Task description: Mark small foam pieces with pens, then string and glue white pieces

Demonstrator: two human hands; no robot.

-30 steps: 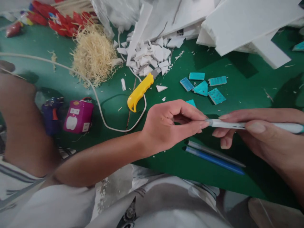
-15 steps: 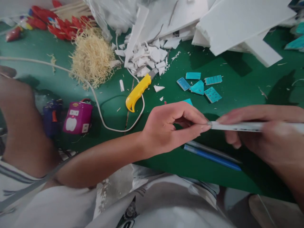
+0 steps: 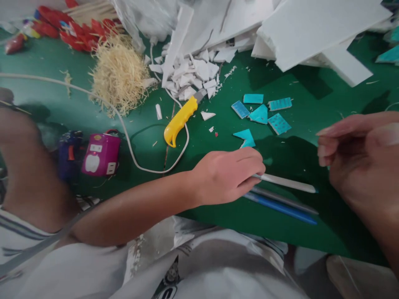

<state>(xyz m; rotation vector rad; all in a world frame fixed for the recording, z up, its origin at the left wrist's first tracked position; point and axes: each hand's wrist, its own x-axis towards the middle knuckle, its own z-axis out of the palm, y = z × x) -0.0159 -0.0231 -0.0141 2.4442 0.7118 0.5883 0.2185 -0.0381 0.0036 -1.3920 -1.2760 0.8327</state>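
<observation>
The left hand (image 3: 229, 176) is closed, and 1 end of the white pen (image 3: 288, 182) is pinched, seemingly for alignment beside 2 pens (image 3: 282, 208). The right hand (image 3: 361, 145) is held apart, half-open, nothing visible inside.

On the bench (image 3: 149, 141), a knife (image 3: 180, 121) is lying between adapter (image 3: 101, 154), left, and tiles (image 3: 259, 114), right; scraps (image 3: 187, 77) are sitting behind it, shavings (image 3: 120, 77) left of these, two pens (image 3: 285, 209) before the tiles.
</observation>
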